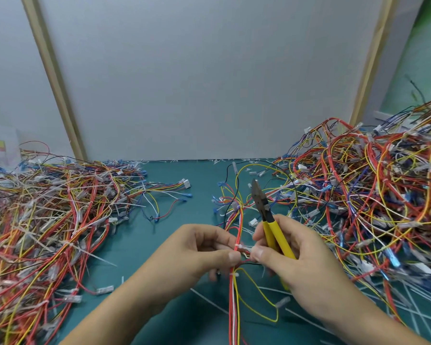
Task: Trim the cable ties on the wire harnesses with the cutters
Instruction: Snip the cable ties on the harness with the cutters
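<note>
The left hand (199, 255) pinches a harness (234, 307) by its tie (237, 246). The right hand (299, 262) grips the cutters (269, 220), blades pointing far.

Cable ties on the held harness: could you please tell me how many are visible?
2. One cable tie sits between the thumbs of the left hand and right hand; the second cable tie is just below on the harness. More may be hidden behind the hands.
</note>
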